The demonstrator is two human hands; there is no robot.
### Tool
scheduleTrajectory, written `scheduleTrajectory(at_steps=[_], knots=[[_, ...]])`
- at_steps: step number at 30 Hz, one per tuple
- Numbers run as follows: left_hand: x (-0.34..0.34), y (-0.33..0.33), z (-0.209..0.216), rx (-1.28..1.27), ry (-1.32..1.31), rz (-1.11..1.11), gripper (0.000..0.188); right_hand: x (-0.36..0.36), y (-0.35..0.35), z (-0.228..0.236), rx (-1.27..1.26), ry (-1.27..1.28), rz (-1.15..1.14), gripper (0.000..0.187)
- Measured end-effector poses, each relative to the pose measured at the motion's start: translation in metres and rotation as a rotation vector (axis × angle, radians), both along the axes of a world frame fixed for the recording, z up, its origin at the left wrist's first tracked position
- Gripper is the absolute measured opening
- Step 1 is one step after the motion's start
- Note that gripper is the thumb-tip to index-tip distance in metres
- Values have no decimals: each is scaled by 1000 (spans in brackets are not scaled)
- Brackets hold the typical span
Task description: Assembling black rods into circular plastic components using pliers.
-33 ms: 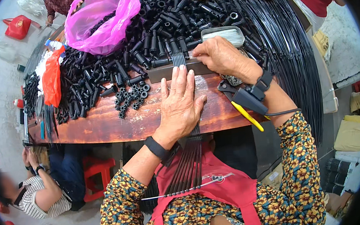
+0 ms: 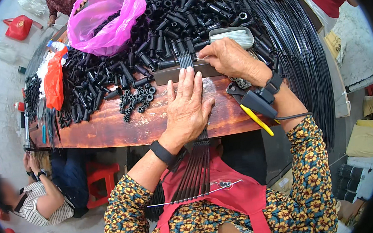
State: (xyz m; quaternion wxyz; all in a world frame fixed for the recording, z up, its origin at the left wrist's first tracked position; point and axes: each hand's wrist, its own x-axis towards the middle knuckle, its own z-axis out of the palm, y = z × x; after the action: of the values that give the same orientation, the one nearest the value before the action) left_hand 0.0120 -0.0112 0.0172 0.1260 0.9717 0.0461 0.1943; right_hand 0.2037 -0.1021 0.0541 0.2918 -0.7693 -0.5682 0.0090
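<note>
Table (image 2: pixel 94 136) is glossy, varnished-looking wood, kinda scuffed in spots. Tubes (image 2: pixel 126 73) look like shiny-ish hard plastic, pink bag (image 2: pixel 91 38) is thin crinkly plastic, bar (image 2: pixel 167 76) seems smooth dull metal, plier handle (image 2: pixel 256 119) slick plastic, apron (image 2: pixel 248 197) matt cloth.

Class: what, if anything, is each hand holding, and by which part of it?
The left hand lies flat across the thin dark rods mid-length, seemingly pressing them down, not gripping. Whether the right hand holds anything cannot be told.
</note>
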Motion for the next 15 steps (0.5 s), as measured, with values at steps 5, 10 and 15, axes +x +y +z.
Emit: scheduleTrajectory(at_steps=[5,10,15], knots=[[-1,0,2,1,7,8,67,4,3,-6,41,29,21,23],[-1,0,1,1,-2,9,67,4,7,-6,27,77,21,24],[-1,1,0,11,1,9,68,4,8,-3,-4,88,17,24]])
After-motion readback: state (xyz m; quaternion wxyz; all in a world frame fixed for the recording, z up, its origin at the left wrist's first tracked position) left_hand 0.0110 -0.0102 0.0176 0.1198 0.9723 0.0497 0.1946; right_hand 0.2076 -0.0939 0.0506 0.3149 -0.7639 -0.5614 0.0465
